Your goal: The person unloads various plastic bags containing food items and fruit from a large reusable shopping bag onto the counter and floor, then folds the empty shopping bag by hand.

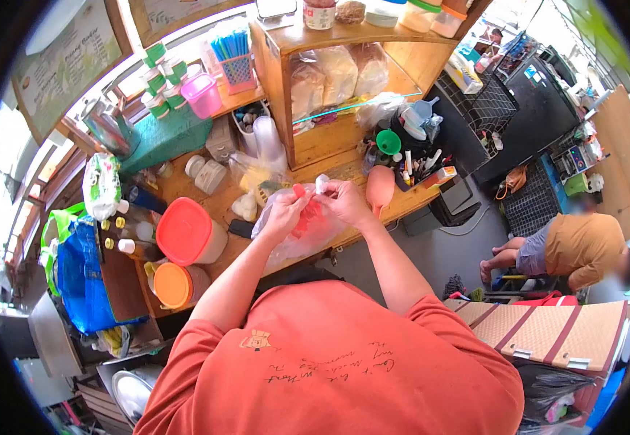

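Observation:
Over the wooden counter (213,206), both my hands work at a clear plastic bag (297,239) with red pieces inside. My left hand (283,212) pinches the bag's upper edge with a red piece showing at the fingertips. My right hand (344,199) grips the bag's top on the other side, with something small and white at its fingertips. The bag hangs down against the counter's front edge. My orange shirt fills the lower part of the view.
A red-lidded container (184,230) and an orange-lidded one (173,285) stand left of the bag. A wooden shelf (344,80) holds bagged goods behind. A blue bag (83,275) hangs at left. A person in a tan shirt (579,250) crouches at right beside a woven case (547,330).

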A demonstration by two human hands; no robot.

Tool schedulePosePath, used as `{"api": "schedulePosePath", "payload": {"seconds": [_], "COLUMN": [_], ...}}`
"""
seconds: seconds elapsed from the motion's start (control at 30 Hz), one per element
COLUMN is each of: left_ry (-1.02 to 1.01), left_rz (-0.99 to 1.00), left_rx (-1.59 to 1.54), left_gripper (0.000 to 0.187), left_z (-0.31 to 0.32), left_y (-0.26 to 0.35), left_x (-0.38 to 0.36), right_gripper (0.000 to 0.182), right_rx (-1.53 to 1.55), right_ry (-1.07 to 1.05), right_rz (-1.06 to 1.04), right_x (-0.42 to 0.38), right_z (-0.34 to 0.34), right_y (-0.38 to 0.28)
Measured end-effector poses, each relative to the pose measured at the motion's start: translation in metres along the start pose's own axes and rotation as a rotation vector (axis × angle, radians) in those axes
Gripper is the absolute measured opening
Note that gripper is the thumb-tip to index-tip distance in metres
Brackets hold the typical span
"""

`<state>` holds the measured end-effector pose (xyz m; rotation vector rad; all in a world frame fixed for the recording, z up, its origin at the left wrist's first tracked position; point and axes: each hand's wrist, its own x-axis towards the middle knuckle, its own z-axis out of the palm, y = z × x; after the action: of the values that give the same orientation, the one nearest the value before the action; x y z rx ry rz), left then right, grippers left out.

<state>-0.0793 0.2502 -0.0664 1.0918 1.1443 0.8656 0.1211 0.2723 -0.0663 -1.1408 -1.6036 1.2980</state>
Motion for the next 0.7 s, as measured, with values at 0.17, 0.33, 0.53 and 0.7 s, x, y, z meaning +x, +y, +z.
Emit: {"api": "schedulePosePath", "payload": {"seconds": [0.17,0.33,0.53,0.7], "left_ry": [0.026,0.084,0.076,-0.015], "left_rz": [-0.035,-0.085,-0.002,-0.052], "left_rx": [0.109,0.196,0.203,0.126], "left_gripper": [0.028,0.03,0.024,0.021], "left_z": [-0.004,-0.005,-0.004,-0.008], "left_y": [0.008,0.011,0.011,-0.002], "left_x": [0.002,0.004,0.003,0.004], "right_gripper": [0.013,0.044,0.031,0.019], "right_rx": [0.073,0.347,-0.246,0.068], "right_ry": [0.228,0.228,0.002,-0.09], "right_rz": [-0.036,-0.109,0.003,0.071], "right_x": [0.002,-0.001,-0.005,0.007], "right_z": [0.007,0.033,0.03,0.016], "right_y": [0.008,0.031,0.024,0.04]}}
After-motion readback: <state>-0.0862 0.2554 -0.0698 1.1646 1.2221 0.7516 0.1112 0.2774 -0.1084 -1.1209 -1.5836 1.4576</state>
